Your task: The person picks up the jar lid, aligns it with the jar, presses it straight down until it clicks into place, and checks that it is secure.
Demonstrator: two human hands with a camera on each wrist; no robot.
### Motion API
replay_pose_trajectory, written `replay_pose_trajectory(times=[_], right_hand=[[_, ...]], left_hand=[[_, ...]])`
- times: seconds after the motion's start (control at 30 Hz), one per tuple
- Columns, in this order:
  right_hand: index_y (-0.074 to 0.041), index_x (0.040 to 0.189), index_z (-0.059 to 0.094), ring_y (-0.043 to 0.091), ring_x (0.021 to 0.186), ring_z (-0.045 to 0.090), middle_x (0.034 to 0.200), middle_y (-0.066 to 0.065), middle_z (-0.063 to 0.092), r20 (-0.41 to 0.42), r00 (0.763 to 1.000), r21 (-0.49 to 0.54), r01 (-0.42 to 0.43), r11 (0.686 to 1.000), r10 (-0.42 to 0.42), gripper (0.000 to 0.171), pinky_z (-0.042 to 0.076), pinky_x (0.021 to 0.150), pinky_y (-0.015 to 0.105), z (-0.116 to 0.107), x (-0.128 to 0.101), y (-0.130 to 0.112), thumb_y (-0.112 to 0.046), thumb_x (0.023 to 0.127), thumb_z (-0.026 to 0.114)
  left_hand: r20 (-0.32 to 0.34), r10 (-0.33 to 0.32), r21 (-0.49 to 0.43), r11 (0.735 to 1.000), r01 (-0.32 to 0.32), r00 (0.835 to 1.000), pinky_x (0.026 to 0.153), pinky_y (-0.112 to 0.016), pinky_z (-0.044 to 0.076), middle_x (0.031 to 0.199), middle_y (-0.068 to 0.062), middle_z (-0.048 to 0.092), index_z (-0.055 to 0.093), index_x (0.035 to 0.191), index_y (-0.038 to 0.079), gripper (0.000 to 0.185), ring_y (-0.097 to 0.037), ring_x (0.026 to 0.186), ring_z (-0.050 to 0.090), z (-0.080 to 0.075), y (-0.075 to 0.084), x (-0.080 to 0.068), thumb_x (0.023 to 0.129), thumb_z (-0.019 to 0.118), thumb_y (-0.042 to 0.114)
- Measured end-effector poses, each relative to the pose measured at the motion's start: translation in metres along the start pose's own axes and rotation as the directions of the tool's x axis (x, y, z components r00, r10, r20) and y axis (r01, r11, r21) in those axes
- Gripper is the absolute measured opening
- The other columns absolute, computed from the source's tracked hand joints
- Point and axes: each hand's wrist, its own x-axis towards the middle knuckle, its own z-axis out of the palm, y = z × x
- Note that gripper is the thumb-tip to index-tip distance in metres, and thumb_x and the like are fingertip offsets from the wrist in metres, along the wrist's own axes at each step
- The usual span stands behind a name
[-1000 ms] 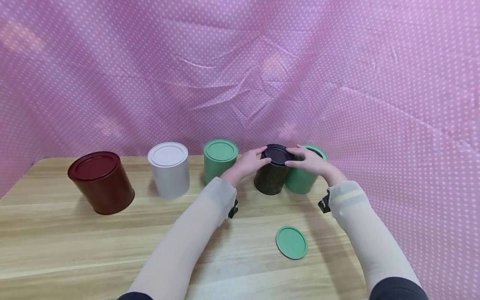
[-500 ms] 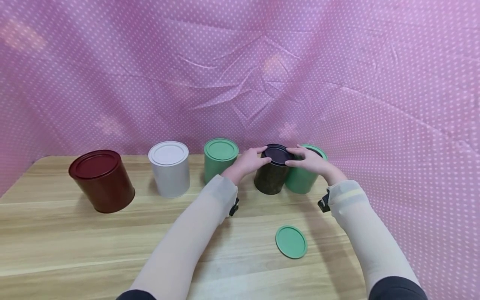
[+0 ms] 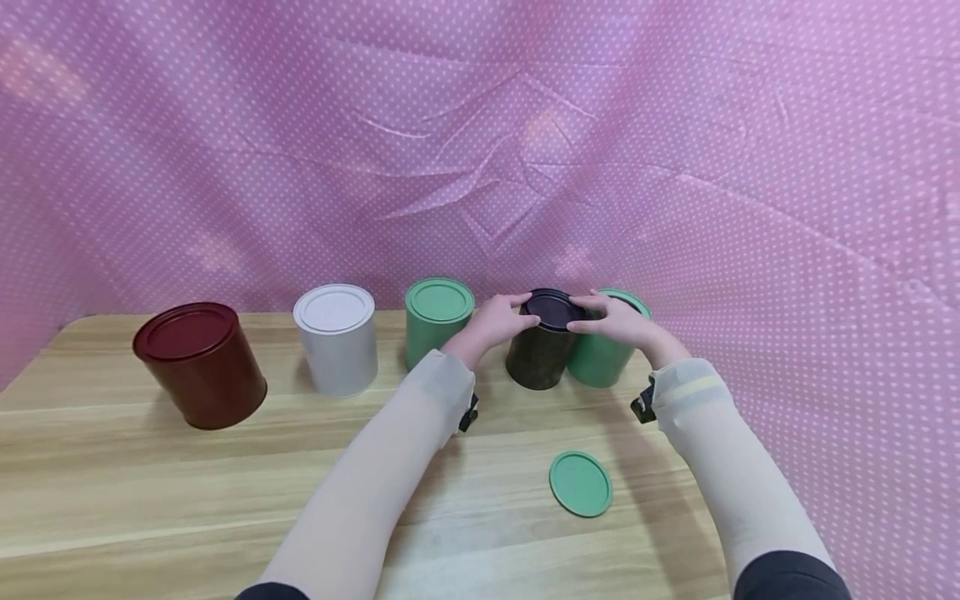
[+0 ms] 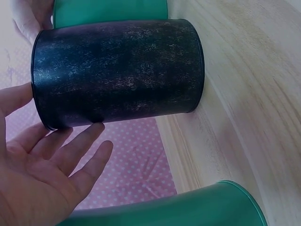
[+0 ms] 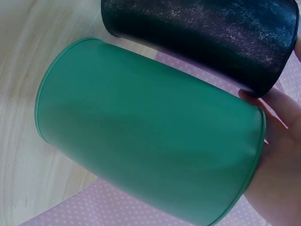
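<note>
Fingers of the left hand (image 3: 495, 321) and right hand (image 3: 617, 321) lie fairly straight, touching the black can (image 3: 542, 350) at its lid rim (image 3: 553, 307) from both sides. With so light a hold, the can could slip or tip and knock the open green can (image 3: 603, 358) touching it

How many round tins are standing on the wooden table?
5: dark red tin far left, white tin, lidded green tin, black tin between both hands, open green tin behind it on the right.

Five tins on the tabletop (image 3: 150, 500): one dark red tin (image 3: 199, 364), one white tin (image 3: 335, 339), two green tins (image 3: 433, 321) (image 3: 604, 362), one black tin (image 3: 542, 350); one loose green lid (image 3: 581, 483); two hands (image 3: 498, 321) (image 3: 618, 321)
</note>
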Motion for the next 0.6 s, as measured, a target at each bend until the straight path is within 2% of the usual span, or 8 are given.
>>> replay_pose_trajectory(times=[0.3,0.6], right_hand=[[-0.013,0.149,0.038,0.041,0.148,0.006,0.161,0.020,0.011,-0.008,1.000,-0.010,-0.007,1.000,0.007,0.068,0.012,0.117,0.062,-0.0011,-0.0017,-0.0033,-0.042,0.092,0.062],[-0.014,0.148,0.042,0.040,0.148,0.009,0.160,0.020,0.015,-0.018,1.000,-0.029,-0.021,0.999,0.021,0.070,0.012,0.118,0.059,-0.0026,0.0031,-0.0018,-0.044,0.089,0.066]], left_hand=[[-0.015,0.010,-0.007,1.000,-0.010,1.000,0.114,-0.046,0.034,0.150,-0.012,0.044,0.046,0.145,0.022,0.056,-0.031,0.139,0.040,0.0010,0.0006,0.0009,0.093,0.061,0.037],[-0.017,0.017,-0.032,0.999,-0.017,1.000,0.114,-0.043,0.034,0.149,-0.011,0.045,0.047,0.144,0.021,0.056,-0.028,0.138,0.041,0.0015,0.0000,0.0038,0.092,0.063,0.034]])
